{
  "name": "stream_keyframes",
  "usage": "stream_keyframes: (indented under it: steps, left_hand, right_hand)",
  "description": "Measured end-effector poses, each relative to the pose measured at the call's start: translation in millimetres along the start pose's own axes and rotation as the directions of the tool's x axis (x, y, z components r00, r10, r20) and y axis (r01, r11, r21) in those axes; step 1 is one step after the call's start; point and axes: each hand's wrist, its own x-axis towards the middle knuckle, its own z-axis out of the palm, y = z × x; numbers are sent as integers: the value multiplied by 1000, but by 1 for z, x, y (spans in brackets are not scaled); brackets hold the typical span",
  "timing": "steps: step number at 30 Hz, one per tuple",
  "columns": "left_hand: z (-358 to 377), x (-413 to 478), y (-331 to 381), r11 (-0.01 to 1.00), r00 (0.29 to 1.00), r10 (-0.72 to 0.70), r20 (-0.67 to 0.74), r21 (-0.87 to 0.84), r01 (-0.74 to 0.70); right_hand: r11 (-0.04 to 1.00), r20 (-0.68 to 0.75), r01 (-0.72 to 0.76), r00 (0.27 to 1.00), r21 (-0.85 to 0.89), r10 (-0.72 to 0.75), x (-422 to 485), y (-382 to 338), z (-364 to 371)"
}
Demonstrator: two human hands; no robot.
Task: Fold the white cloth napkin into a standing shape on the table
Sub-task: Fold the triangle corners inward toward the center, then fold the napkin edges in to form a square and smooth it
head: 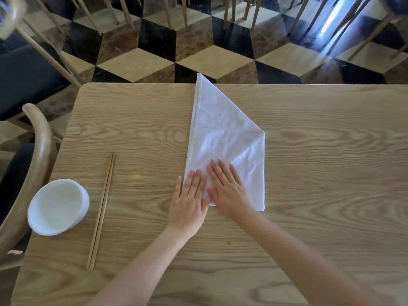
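Pressing down flat: my left hand and right hand sit side by side on the napkin, at its near left corner. My fingers are straight and close together. It lies mid-desk, far tip past the edge. I'd firm each crease before lifting anything.

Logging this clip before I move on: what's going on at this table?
A person presses both flat hands, left hand and right hand, onto the near left corner of a white cloth napkin on a wooden table. The napkin lies flat and partly folded, its pointed tip reaching past the far table edge; no standing shape yet. A pair of chopsticks and a white bowl sit to the left, untouched.
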Motion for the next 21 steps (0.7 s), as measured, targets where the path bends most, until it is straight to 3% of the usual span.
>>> stream_keyframes:
  steps: [3,9,18,21]
  left_hand:
    - [4,0,-1,1000,1000,-5,-1,26,5]
    - [2,0,0,1000,1000,1,-4,21,-1]
    - [3,0,0,999,1000,2,-1,33,-2]
    - [0,-1,1,1000,1000,-19,-13,19,19]
  right_hand:
    - [999,3,-40,999,-21,40,3,20,5]
    - [957,-1,-268,963,-112,269,23,82,-12]
    - [866,34,-493,867,-88,497,53,117,-37]
    - [833,-95,-553,828,26,553,39,96,-38]
